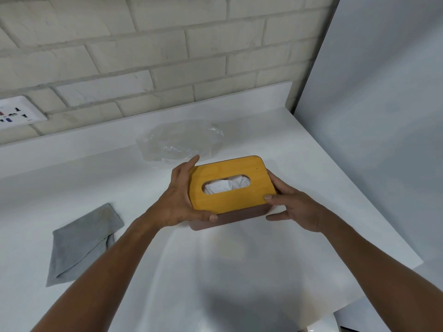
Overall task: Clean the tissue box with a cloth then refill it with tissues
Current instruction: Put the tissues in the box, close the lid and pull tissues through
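The tissue box (pixel 211 222) has a brown body and a yellow wooden lid (pixel 230 200) with an oval slot. White tissues (pixel 226 185) show through the slot. My left hand (pixel 178 200) grips the box's left end, thumb on the front edge. My right hand (pixel 293 207) holds the right end, fingertips on the lid's corner. The box sits at the middle of the white counter (pixel 72 178). A grey cloth (pixel 79 243) lies folded on the counter to the left, apart from both hands.
An empty clear plastic wrapper (pixel 177 142) lies behind the box near the wall. A wall socket (pixel 16 115) is at the far left on the brick wall. A grey panel (pixel 383 116) bounds the counter on the right. The counter's front edge runs diagonally at lower right.
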Action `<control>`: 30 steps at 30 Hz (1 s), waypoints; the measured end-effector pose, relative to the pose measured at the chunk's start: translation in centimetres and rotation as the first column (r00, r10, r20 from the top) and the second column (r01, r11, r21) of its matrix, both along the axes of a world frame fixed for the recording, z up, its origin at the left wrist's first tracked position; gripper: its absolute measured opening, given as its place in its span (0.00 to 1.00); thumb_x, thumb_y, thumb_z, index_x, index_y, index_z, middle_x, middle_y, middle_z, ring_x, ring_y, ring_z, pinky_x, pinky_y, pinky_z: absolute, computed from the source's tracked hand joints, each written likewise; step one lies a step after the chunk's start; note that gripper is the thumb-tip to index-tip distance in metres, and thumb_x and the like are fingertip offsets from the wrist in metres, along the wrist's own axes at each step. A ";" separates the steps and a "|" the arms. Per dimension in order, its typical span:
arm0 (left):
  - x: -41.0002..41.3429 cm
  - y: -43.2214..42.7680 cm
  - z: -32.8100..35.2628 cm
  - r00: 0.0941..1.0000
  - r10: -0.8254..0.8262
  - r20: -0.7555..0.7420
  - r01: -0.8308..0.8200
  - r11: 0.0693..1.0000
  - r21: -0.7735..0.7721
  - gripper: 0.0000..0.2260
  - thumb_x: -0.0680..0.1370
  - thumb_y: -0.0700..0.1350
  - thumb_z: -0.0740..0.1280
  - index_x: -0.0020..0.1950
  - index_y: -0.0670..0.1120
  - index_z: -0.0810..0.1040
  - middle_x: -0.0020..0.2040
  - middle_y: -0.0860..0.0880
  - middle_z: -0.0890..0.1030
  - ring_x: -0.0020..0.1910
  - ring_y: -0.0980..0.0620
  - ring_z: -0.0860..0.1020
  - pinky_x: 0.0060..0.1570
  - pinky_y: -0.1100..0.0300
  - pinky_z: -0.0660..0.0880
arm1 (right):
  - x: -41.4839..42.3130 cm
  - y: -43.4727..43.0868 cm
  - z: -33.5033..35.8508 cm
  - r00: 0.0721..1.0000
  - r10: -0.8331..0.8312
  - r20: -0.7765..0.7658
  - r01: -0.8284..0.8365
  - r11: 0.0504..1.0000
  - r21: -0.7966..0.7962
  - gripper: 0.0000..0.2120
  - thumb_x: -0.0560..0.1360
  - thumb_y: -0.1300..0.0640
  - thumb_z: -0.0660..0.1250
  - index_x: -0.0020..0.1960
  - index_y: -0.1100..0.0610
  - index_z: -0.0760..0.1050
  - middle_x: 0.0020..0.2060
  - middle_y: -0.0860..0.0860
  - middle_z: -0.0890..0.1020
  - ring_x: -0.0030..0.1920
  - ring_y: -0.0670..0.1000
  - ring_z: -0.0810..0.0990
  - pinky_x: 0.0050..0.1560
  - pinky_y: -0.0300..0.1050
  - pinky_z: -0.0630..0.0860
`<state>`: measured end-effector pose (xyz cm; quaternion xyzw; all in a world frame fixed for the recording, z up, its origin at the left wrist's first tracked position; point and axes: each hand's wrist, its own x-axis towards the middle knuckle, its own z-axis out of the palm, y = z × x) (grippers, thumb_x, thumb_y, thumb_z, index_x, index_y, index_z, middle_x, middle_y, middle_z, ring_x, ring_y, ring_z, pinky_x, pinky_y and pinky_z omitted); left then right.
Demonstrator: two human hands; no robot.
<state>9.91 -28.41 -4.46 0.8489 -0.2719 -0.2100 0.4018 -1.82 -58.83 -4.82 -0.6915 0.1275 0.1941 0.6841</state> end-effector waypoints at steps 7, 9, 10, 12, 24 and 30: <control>0.4 0.2 0.2 0.997 -0.043 -0.061 0.044 0.999 0.010 0.63 0.54 0.67 0.80 0.79 0.71 0.44 0.71 0.66 0.51 0.75 0.54 0.58 0.72 0.54 0.66 | 0.6 -0.3 0.7 1.000 -0.007 -0.031 0.005 0.999 -0.042 0.33 0.77 0.56 0.71 0.74 0.33 0.61 0.69 0.40 0.72 0.67 0.47 0.76 0.64 0.60 0.76; 1.0 0.5 0.7 0.987 -0.098 -0.127 0.103 0.994 0.031 0.64 0.55 0.64 0.81 0.80 0.70 0.42 0.71 0.69 0.49 0.76 0.55 0.55 0.72 0.54 0.66 | 1.3 -0.7 1.4 0.997 0.045 -0.056 -0.051 0.993 -0.105 0.35 0.76 0.56 0.73 0.74 0.36 0.60 0.69 0.43 0.72 0.67 0.48 0.76 0.67 0.60 0.74; 1.2 0.6 0.8 0.982 -0.120 -0.148 0.127 0.991 0.039 0.64 0.55 0.63 0.81 0.80 0.70 0.42 0.71 0.70 0.48 0.77 0.55 0.55 0.72 0.55 0.66 | 1.7 -0.9 1.8 0.994 0.081 -0.074 -0.090 0.988 -0.124 0.37 0.75 0.55 0.74 0.75 0.35 0.59 0.69 0.44 0.72 0.67 0.48 0.76 0.68 0.60 0.73; 1.5 1.0 1.0 0.979 -0.131 -0.158 0.139 0.990 0.038 0.64 0.56 0.63 0.82 0.80 0.70 0.42 0.73 0.70 0.48 0.79 0.53 0.54 0.73 0.54 0.66 | 2.3 -1.0 2.7 0.982 0.165 -0.096 -0.178 0.972 -0.151 0.39 0.75 0.54 0.75 0.75 0.33 0.57 0.69 0.43 0.73 0.67 0.48 0.75 0.70 0.57 0.71; 0.9 1.6 0.0 0.984 -0.086 -0.155 0.077 0.995 -0.062 0.59 0.60 0.62 0.81 0.80 0.72 0.44 0.81 0.65 0.42 0.81 0.60 0.45 0.77 0.51 0.60 | 2.6 -0.9 3.2 0.960 0.271 -0.073 -0.279 0.950 -0.142 0.39 0.79 0.58 0.68 0.78 0.34 0.52 0.68 0.42 0.78 0.68 0.46 0.76 0.65 0.44 0.72; 1.0 0.8 0.5 0.980 -0.063 -0.190 0.066 0.998 0.014 0.61 0.59 0.64 0.79 0.80 0.72 0.40 0.81 0.63 0.36 0.75 0.64 0.44 0.71 0.56 0.61 | 3.3 -1.3 3.3 0.953 0.266 -0.145 -0.290 0.940 -0.181 0.41 0.77 0.55 0.73 0.77 0.30 0.53 0.66 0.45 0.79 0.67 0.48 0.77 0.71 0.54 0.70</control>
